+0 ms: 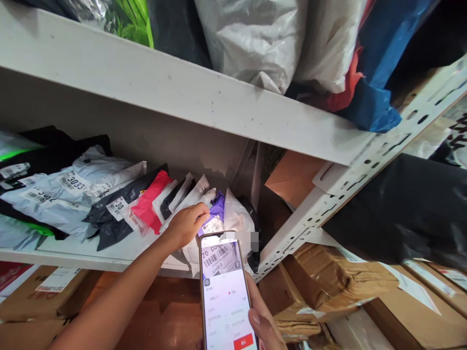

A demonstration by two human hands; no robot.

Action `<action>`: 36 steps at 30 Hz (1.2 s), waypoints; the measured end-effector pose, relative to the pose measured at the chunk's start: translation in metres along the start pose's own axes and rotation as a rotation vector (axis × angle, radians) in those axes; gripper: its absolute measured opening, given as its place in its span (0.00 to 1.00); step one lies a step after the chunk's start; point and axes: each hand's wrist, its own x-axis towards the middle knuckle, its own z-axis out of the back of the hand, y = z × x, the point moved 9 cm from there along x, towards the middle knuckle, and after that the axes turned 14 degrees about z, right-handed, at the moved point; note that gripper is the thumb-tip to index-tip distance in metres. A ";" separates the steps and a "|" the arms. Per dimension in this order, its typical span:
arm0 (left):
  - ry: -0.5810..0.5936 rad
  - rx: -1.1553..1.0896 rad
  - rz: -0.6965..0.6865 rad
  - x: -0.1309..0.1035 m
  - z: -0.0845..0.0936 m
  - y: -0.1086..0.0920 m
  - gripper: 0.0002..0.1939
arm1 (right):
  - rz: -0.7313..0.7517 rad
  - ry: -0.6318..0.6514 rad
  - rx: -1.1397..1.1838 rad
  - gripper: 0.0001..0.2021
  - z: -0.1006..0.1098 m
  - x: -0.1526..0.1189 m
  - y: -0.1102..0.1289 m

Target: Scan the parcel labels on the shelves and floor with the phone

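the phone [228, 291] has a lit, mostly white screen in a brown-edged case; a magnified barcode fills its upper part, and a red button sits near the bottom at five o'clock. it faces me with its long axis nearly upright, the top end pointing between eleven and twelve. my right hand [265, 323] is wrapped around it from behind, thumb along the three o'clock edge.

just past its top, towards twelve, the purple packet [218, 206] stands on the lower shelf [153, 260], its long axis roughly upright and a white barcode label low on its front. my left hand [186, 224], at eleven o'clock, has curled fingers touching the packet's nine o'clock side; whether they pinch it i cannot tell.

a white packet [237, 214] stands beside the purple one at three o'clock. towards ten are a pink packet [151, 199] and a pale packet marked 3033 [83, 167]. a perforated post [337, 194] rises at two, brown cartons [314, 277] lie at three, and a blue bag [383, 63] hangs over the upper shelf [182, 97] at one.
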 end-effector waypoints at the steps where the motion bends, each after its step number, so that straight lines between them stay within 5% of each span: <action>1: 0.005 -0.011 0.012 0.000 0.000 0.001 0.13 | -0.014 0.010 -0.015 0.38 -0.001 0.000 0.000; 24: 0.026 -0.241 0.161 0.010 0.001 0.018 0.19 | 0.019 0.054 -0.008 0.35 -0.013 0.002 0.008; 36: 0.039 -0.288 0.126 0.019 -0.003 0.025 0.19 | 0.044 0.119 -0.036 0.36 -0.022 0.004 0.009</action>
